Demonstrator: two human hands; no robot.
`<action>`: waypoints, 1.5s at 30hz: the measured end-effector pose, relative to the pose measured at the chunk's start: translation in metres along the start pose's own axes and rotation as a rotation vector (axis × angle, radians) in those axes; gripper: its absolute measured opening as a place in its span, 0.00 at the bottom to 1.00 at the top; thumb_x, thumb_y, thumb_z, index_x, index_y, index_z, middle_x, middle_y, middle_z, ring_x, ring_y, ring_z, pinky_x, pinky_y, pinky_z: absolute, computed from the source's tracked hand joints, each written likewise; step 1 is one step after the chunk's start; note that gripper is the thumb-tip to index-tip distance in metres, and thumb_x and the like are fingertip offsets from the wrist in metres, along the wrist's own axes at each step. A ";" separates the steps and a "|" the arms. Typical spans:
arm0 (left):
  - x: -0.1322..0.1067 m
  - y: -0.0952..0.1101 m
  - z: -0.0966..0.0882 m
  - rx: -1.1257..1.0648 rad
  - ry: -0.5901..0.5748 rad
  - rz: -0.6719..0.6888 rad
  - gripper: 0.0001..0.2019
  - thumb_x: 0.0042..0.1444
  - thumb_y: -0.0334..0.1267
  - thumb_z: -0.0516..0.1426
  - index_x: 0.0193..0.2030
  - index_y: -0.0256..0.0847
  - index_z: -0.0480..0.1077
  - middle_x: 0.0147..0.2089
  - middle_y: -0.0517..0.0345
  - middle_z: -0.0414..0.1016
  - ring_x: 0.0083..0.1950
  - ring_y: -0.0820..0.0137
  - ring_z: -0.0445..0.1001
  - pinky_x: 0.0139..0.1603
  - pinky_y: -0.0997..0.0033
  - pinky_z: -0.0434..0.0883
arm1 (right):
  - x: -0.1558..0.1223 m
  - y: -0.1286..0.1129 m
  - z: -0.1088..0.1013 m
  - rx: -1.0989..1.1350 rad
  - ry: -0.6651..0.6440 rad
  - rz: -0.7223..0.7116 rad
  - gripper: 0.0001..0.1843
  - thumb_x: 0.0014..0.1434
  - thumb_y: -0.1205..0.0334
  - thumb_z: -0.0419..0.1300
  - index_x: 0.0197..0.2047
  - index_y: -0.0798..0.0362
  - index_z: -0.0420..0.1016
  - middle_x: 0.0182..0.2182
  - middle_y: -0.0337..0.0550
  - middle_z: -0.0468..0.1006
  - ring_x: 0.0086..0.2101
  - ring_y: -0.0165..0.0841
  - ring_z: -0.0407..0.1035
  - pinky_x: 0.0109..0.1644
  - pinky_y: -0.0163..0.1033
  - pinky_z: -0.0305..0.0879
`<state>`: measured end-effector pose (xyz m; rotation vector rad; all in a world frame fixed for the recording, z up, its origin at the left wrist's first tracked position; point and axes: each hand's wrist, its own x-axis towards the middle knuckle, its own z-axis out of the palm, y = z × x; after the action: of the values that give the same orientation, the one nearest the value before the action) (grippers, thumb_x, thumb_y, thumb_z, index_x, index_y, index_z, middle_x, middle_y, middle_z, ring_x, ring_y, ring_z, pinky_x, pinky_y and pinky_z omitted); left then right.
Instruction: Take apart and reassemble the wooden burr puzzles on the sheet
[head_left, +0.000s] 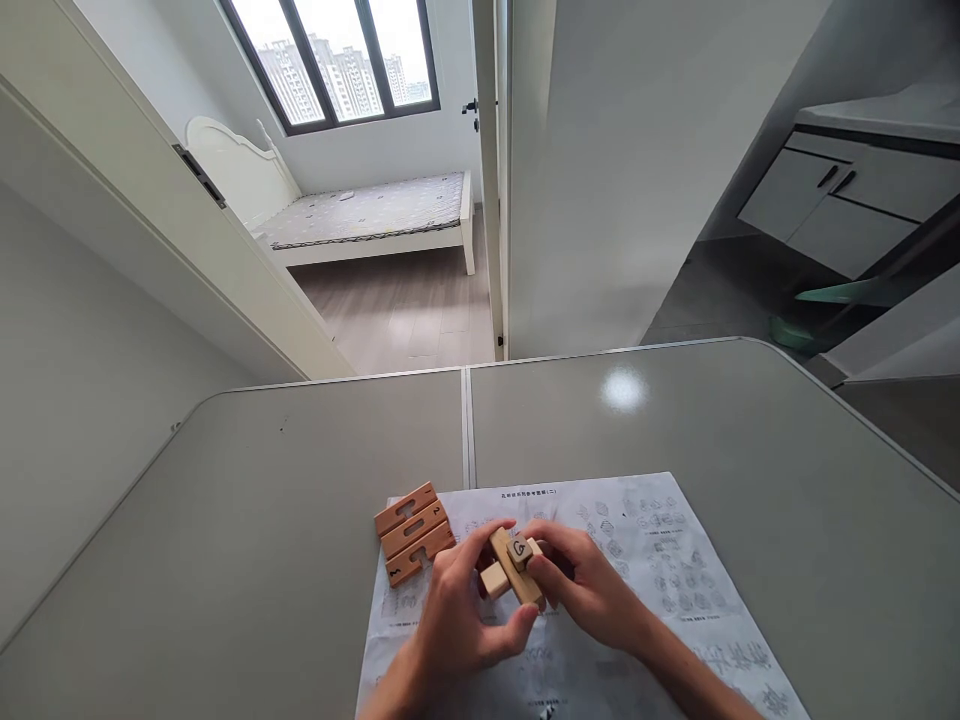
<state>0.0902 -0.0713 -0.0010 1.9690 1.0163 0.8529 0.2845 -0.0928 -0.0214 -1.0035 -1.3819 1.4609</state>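
Note:
Between my two hands is a wooden burr puzzle (506, 568) made of interlocked pale sticks, held just over a printed sheet. One stick end facing up carries a dark handwritten mark. My left hand (469, 605) grips it from the left, thumb at its near end and fingers at the far side. From the right, my right hand (581, 575) pinches it near the marked stick. Just left of my left hand lie several notched brown wooden pieces (414, 533), side by side and numbered in black. The puzzle's underside is hidden by my fingers.
The printed instruction sheet (697, 570) with small diagrams lies under my hands on the grey table (247, 560). A metal seam (468, 430) crosses the tabletop. Beyond the table's far edge are a doorway, a bed (375, 215) and a window. Cabinets (855, 195) stand at the right.

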 end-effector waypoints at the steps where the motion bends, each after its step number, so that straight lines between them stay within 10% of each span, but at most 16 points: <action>1: 0.001 0.000 0.000 -0.014 0.005 -0.008 0.30 0.49 0.40 0.63 0.61 0.43 0.70 0.40 0.54 0.85 0.36 0.62 0.83 0.43 0.64 0.82 | 0.000 0.000 0.000 0.013 -0.002 0.005 0.24 0.73 0.39 0.55 0.46 0.52 0.77 0.24 0.37 0.73 0.24 0.31 0.67 0.30 0.36 0.63; 45: -0.002 -0.004 0.001 -0.037 0.095 -0.037 0.24 0.53 0.41 0.67 0.57 0.44 0.72 0.41 0.57 0.82 0.37 0.65 0.80 0.44 0.67 0.79 | -0.002 0.001 0.002 -0.139 0.034 -0.101 0.17 0.75 0.49 0.56 0.49 0.53 0.78 0.32 0.38 0.74 0.26 0.29 0.65 0.33 0.35 0.62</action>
<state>0.0886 -0.0712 -0.0048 1.8887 1.0803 0.9458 0.2831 -0.0949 -0.0221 -1.0252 -1.5046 1.2825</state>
